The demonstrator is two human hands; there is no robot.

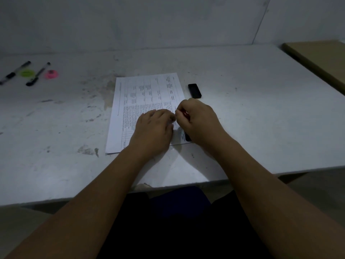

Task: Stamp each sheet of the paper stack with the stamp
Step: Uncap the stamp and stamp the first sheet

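Top sheet's turn, I reckon. Right hand [198, 119] grips the stamp [187, 137], left hand [155, 128] flat on the paper stack [143, 90]. Next: press squarely.

Left hand [155, 128] resting on paper stack [141, 94], right hand [199, 122] gripping stamp [187, 137]

The scene is viewed from one wide-angle camera worn on the head, placed above the near edge of the table [56, 165] and pointed forward and down. Both forearms are taken in from the bottom corners; the left hand [153, 131] and right hand [201, 122] are framed close, near centre, over the paper [141, 90]. The stamp [187, 137] is largely hidden under the right hand from this angle. The wall [149, 25] is caught across the top. Straight edges are bowed, probably by the lens.
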